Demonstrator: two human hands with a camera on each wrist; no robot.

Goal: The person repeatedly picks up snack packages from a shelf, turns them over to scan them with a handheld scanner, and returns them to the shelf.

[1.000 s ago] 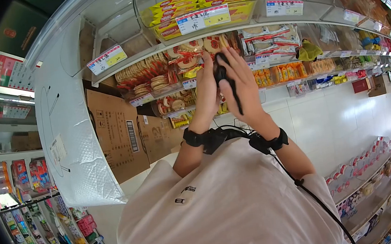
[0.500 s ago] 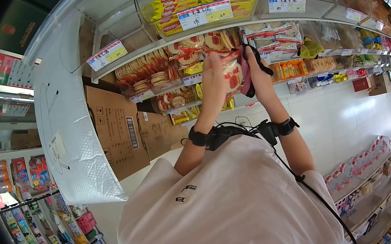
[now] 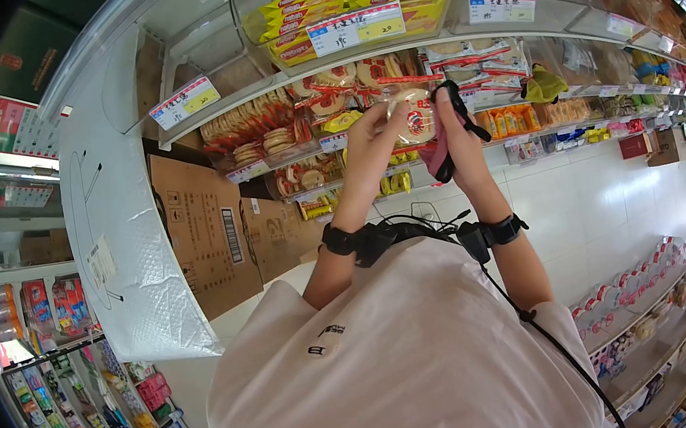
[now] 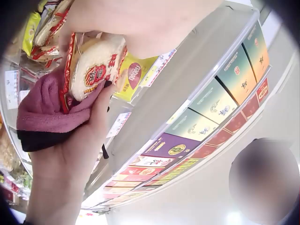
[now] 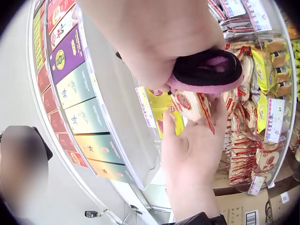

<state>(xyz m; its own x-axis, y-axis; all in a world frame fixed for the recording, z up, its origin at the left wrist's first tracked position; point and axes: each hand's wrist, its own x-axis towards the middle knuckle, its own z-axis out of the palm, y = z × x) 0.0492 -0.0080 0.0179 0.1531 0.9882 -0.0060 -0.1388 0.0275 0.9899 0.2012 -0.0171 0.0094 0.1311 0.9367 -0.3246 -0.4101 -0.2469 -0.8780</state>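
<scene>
Between the hands is a clear, red-edged packet of round crackers (image 3: pixel 416 122) (image 4: pixel 92 70) (image 5: pixel 188 104). My left hand (image 3: pixel 370 145) (image 4: pixel 145 21) (image 5: pixel 191 152) pinches its left side, the thumb over its front in the head view. A pink cloth with black edging (image 3: pixel 437 155) (image 4: pixel 51 110) (image 5: pixel 206 87) is gripped in my right hand (image 3: pixel 467 159) (image 4: pixel 61 157) (image 5: pixel 157 35) and lies against the packet's right side. The left wrist view shows the right thumb along the packet's lower edge.
Bins of similar packets (image 3: pixel 249 122) line the shelf behind the hands, with yellow wafer packs (image 3: pixel 304 13) above. Cardboard boxes (image 3: pixel 205 232) and a silvery sheet (image 3: pixel 128 259) stand at left. A yellow-green cloth-like item (image 3: pixel 544 85) hangs at the shelf front, right.
From nearly together, the hands have moved apart, bringing the packet into sight between them. Since half a second ago, the left fingers have bent round the packet's side and the packet has turned more upright.
</scene>
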